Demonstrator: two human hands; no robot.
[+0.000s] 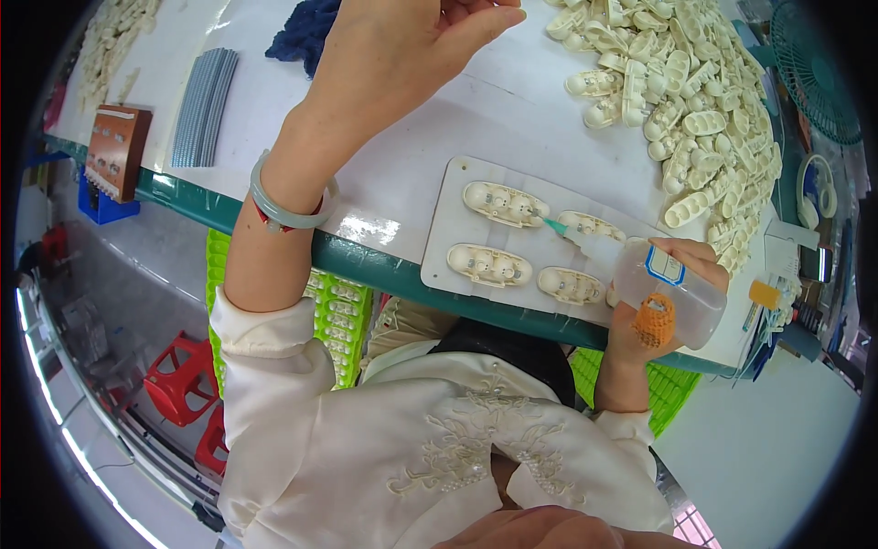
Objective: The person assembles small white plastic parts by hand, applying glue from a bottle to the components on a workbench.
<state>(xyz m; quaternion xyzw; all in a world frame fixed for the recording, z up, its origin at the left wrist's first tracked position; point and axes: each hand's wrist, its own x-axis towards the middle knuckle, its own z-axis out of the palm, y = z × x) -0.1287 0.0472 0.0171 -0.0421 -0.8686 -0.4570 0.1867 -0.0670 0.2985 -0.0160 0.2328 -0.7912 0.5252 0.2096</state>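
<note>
Gripping a translucent bottle [701,306], right fingers [692,253] wrapped round it; left fingers [477,31] partly cropped, grip unclear.

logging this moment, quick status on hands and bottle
Right hand gripping translucent bottle. Green nozzle at right end of upper-left cream piece. Left hand extended, fingers partly cropped, hold unclear. No obstruction visible at nozzle.

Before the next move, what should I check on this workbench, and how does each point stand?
1. Right hand gripping the translucent bottle: ok.
2. Green tip aimed at the upper-left cream case: ok, at its right end.
3. Tip touching that case: cannot tell.
4. Whole white board in view: not ok, bottle and right hand hide its right end.
5. Left hand off the board: ok, raised.
6. Left hand empty: cannot tell, cut by the picture's top edge.
</note>
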